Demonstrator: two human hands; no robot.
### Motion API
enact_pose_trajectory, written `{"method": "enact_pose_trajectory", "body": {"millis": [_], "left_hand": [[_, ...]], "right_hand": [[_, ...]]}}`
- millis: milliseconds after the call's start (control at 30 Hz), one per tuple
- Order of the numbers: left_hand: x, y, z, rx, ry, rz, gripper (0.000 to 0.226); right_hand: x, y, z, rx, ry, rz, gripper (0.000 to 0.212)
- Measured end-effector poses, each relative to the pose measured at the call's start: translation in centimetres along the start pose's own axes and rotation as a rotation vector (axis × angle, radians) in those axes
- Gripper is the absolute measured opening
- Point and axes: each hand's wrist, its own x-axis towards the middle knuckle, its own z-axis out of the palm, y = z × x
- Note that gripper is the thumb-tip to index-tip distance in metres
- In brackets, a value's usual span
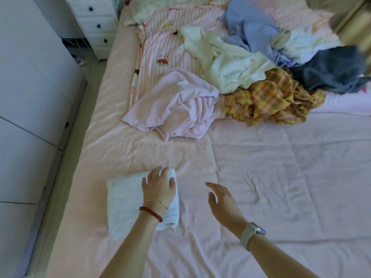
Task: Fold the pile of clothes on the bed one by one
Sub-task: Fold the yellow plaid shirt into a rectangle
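A folded white garment lies near the bed's left edge. My left hand rests flat on its right half, fingers spread. Just to the right, my right hand hovers over the pink sheet with relaxed fingers, holding nothing. Farther up the bed sits the unfolded pile: a crumpled pale pink garment, a yellow plaid one, a cream white one, a light blue one and a dark blue-grey one.
A pink striped blanket with cartoon prints lies under the pile. White cabinets line the bed's left side, with a white drawer unit at the far left corner. Bare sheet spreads across the near right.
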Motion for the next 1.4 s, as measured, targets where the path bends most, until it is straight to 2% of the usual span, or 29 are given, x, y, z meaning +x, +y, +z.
{"method": "enact_pose_trajectory", "body": {"millis": [133,233,400,500,600,767,867,933,1000,1067,1167,1233,1300,1333,1400], "left_hand": [[1.6,9.0,1.3,-0.051,0.015,0.146,0.038],[2.5,15.7,3.9,-0.101,0.005,0.188,0.041],[4.5,23.5,13.1,-0.086,-0.190,0.060,0.060],[6.3,25.3,20.0,0.025,-0.337,-0.057,0.074],[7.3,25.2,25.0,0.066,-0.315,-0.115,0.078],[8.0,24.6,26.8,0.081,-0.296,-0.123,0.086],[8.3,24.4,26.8,0.082,-0.291,-0.116,0.085],[8.4,24.4,26.9,0.089,-0.299,-0.113,0.084],[8.7,24.2,27.0,0.088,-0.310,-0.115,0.084],[9.0,24.0,27.2,0.087,-0.302,-0.105,0.084],[9.2,24.0,26.9,0.069,-0.325,-0.093,0.084],[9.5,24.0,26.1,0.015,-0.352,-0.079,0.081],[10.0,23.4,25.2,-0.041,-0.397,-0.059,0.077],[9.9,23.0,24.6,-0.094,-0.379,-0.039,0.078],[8.7,22.2,23.1,-0.341,-0.150,-0.044,0.067]], "right_hand": [[-0.7,5.1,-7.0,-0.014,0.070,0.094,0.040],[0.1,10.3,-11.7,-0.028,0.109,0.150,0.041],[4.9,19.9,-17.2,-0.161,0.127,0.199,0.044],[9.9,24.2,-19.4,-0.307,0.147,0.105,0.049],[15.2,26.7,-21.3,-0.450,0.224,-0.053,0.054],[23.6,26.0,-23.6,-0.766,0.342,-0.300,0.064],[27.5,24.8,-24.1,-0.881,0.337,-0.380,0.065],[29.0,24.1,-24.2,-0.862,0.316,-0.375,0.048],[29.9,24.1,-24.3,-0.837,0.398,-0.411,0.023],[29.4,24.7,-24.2,-0.795,0.414,-0.430,0.013],[26.3,25.9,-22.3,-0.599,0.318,-0.394,0.014],[23.4,26.2,-20.9,-0.456,0.350,-0.362,0.010],[20.6,26.1,-19.6,-0.323,0.398,-0.324,0.019],[18.9,25.9,-19.0,-0.263,0.385,-0.293,0.023],[14.8,25.5,-17.8,-0.141,0.385,-0.263,0.026]]}}
